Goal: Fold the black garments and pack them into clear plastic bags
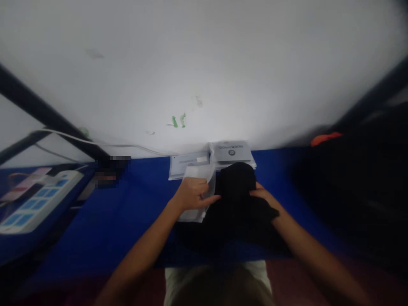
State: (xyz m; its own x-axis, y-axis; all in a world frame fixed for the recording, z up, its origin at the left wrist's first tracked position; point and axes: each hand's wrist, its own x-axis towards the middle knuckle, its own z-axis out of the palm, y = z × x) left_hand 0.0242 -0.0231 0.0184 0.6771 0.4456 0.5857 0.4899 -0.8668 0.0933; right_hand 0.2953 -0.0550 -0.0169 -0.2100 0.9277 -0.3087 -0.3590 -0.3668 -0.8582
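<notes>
Black cloth lies bunched in front of me on the blue table. My left hand is curled on a translucent plastic bag, its thumb pointing right toward the cloth. At the cloth's right side, my right hand grips it, with part of the hand hidden behind the fabric. Behind the cloth is a stack of packets in clear bags, with dark print on the top one. Another bagged packet lies to the left of that stack.
A white power strip with blue sockets is at the far left of the blue table. A cable runs along the white wall. A large dark mass fills the right side, with an orange item at its edge.
</notes>
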